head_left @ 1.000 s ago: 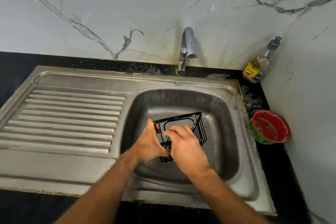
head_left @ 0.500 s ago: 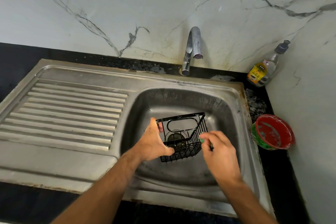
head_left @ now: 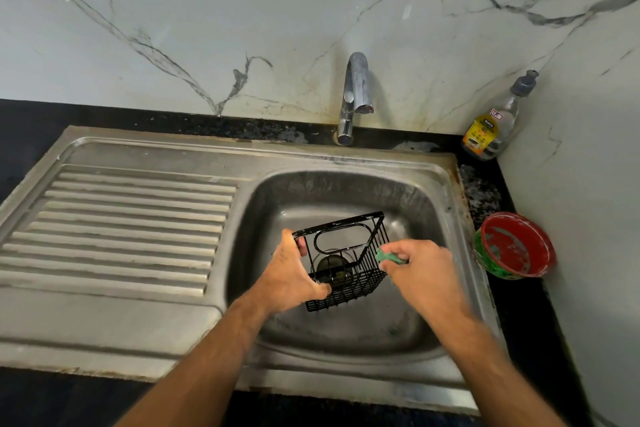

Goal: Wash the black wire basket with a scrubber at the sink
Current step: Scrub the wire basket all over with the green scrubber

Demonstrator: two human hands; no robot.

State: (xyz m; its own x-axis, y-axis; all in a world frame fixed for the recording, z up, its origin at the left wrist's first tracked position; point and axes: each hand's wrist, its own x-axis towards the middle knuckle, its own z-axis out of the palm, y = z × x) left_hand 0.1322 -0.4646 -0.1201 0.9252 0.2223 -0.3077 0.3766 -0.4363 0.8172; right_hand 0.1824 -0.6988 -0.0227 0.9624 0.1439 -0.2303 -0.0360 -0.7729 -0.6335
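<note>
A dark speckled countertop [head_left: 483,191] is seen running along the foot of a white marble-veined wall. A stainless-steel sink unit [head_left: 138,308] is set into it, with a ribbed drainboard [head_left: 121,222] on the left and a deep basin [head_left: 408,204] on the right. A chrome tap [head_left: 353,97] is mounted on the counter strip behind the basin. In the back right corner, a clear dish-soap bottle [head_left: 495,125] with a yellow label is stood against the wall. Nearer along the right strip, a round red tub [head_left: 516,246] with a green side is placed just beside the sink's rim.
</note>
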